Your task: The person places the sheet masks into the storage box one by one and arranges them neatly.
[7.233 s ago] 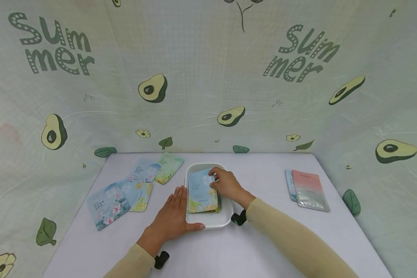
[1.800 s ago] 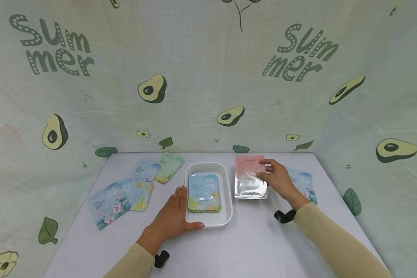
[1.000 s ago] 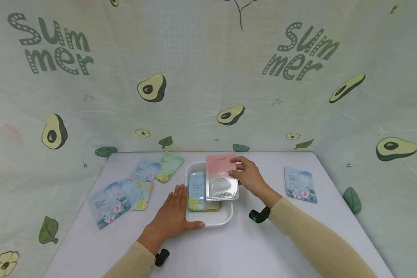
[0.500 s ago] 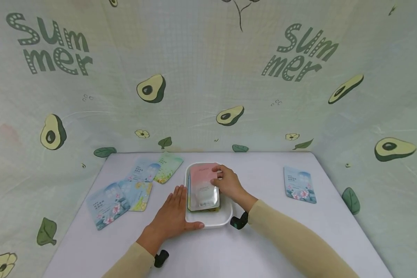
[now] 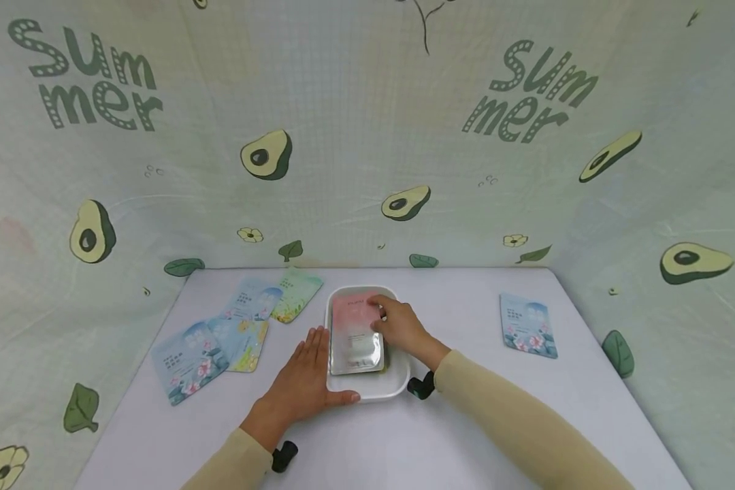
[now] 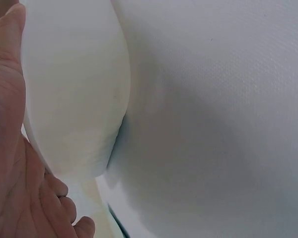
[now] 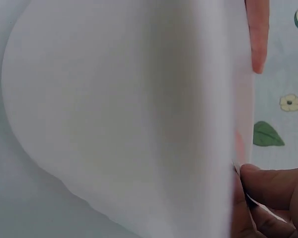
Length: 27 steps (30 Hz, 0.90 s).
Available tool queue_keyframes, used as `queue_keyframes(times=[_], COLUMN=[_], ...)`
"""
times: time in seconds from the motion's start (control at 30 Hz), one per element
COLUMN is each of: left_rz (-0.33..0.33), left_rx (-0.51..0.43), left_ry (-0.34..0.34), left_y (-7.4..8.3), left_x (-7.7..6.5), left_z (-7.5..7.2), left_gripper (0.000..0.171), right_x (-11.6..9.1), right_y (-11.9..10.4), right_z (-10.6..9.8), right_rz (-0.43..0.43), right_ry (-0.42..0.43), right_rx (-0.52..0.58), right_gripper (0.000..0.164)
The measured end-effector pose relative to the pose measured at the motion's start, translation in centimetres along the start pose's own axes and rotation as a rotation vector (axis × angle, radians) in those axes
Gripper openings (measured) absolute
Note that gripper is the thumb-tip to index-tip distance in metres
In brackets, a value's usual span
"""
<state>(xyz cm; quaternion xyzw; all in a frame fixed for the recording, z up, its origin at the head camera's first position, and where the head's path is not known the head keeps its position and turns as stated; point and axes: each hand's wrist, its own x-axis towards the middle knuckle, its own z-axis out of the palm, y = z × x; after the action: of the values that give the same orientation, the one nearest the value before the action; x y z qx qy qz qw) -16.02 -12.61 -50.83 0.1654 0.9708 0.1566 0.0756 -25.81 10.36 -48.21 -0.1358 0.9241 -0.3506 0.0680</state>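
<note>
Avocado-print cloth (image 5: pixel 331 88) is hung behind a white table (image 5: pixel 367 452), fwiw. The pink-and-silver packet (image 5: pixel 350 333) is held over the inside of the white tray (image 5: pixel 376 390), its right edge pinched between thumb and fingers of the right hand (image 5: pixel 404 332); whether it's touching what's underneath can't be told. Looks like it's being laid in, so next it'd need to be squared up and the pinch loosened. The tray is braced by the left hand (image 5: pixel 300 381), fingers straight, nothing gripped. Farther out, a blue floral packet (image 5: pixel 529 327) is left lying on the right, overlapping packets (image 5: pixel 191 361) are spread on the left, and only the raised rim seems in the way.
</note>
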Motion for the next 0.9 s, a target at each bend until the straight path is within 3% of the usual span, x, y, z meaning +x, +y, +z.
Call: queue_keyframes(times=[0.2,0.4,0.57,0.7,0.8,0.9], left_rz=[0.000,-0.001,0.002,-0.004,-0.014,-0.018], left_rx=[0.011,0.016,0.005,-0.017,-0.031,-0.030], left_ry=[0.016,0.008,0.004,0.001,-0.008,-0.015], left_y=[-0.1,-0.2,0.0,0.2,0.3,0.3], left_x=[0.0,-0.1,0.0,0.0,0.0,0.0], left_z=[0.1,0.2,0.2,0.1,0.0,0.0], left_gripper=[0.139,0.139,0.138,0.138,0.138,0.137], right_x=[0.1,0.1,-0.2,-0.8,-1.5,-2.5], right_y=[-0.1,-0.1,0.4,1.6,2.8,4.4], right_z=[0.2,0.1,-0.7,-1.3,-1.8,-2.3], right_rz=[0.012,0.026,-0.007,-0.099,-0.126,-0.092], right_ry=[0.024,0.023,0.129,0.240,0.270,0.268], right_rx=[-0.006,-0.012,-0.055,-0.039,-0.022,-0.056], right_gripper=[0.036,0.042,0.045,0.038,0.035,0.039])
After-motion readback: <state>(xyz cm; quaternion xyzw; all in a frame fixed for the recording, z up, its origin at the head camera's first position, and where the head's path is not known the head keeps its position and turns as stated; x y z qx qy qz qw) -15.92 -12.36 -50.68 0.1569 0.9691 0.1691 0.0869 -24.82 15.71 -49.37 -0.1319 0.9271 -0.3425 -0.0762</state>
